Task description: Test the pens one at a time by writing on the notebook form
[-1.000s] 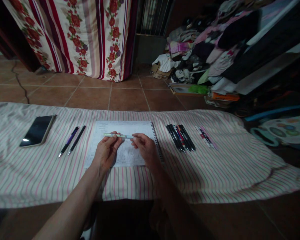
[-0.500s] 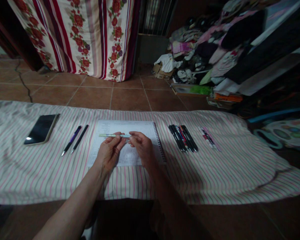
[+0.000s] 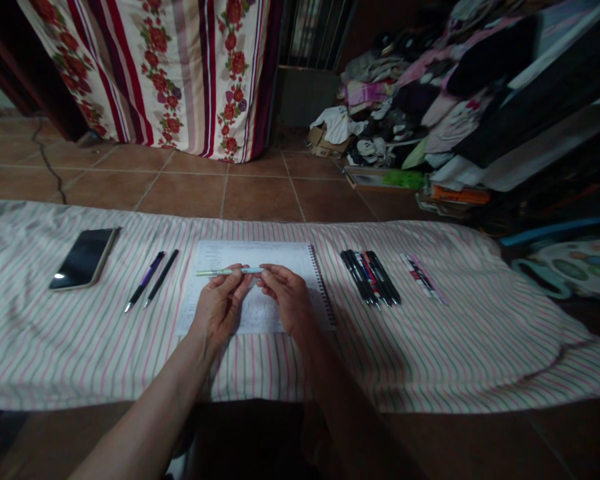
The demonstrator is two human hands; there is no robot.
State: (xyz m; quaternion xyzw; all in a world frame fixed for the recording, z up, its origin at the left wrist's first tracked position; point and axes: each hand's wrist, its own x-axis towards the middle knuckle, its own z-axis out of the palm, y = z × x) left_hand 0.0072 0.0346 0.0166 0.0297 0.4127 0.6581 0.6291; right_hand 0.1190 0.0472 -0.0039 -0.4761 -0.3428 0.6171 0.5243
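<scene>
Both hands hold one light green pen (image 3: 220, 272) level above a spiral notebook (image 3: 260, 257) that lies open on a striped cloth (image 3: 430, 333). My left hand (image 3: 220, 303) pinches the pen's middle with thumb and fingers. My right hand (image 3: 286, 297) pinches its right end. The pen's tip points left, past my left fingers. Both wrists hover just over the notebook's lower page.
A phone (image 3: 83, 259) lies at the left, with two pens (image 3: 153, 279) between it and the notebook. Several dark pens (image 3: 371, 277) and a pink-and-white pen (image 3: 421, 277) lie to the right. Behind are tiled floor, a flowered curtain (image 3: 180, 73) and a pile of clothes (image 3: 420, 100).
The pen has slid a little to the left through my fingers, and my two hands have come closer together. The view has shifted slightly.
</scene>
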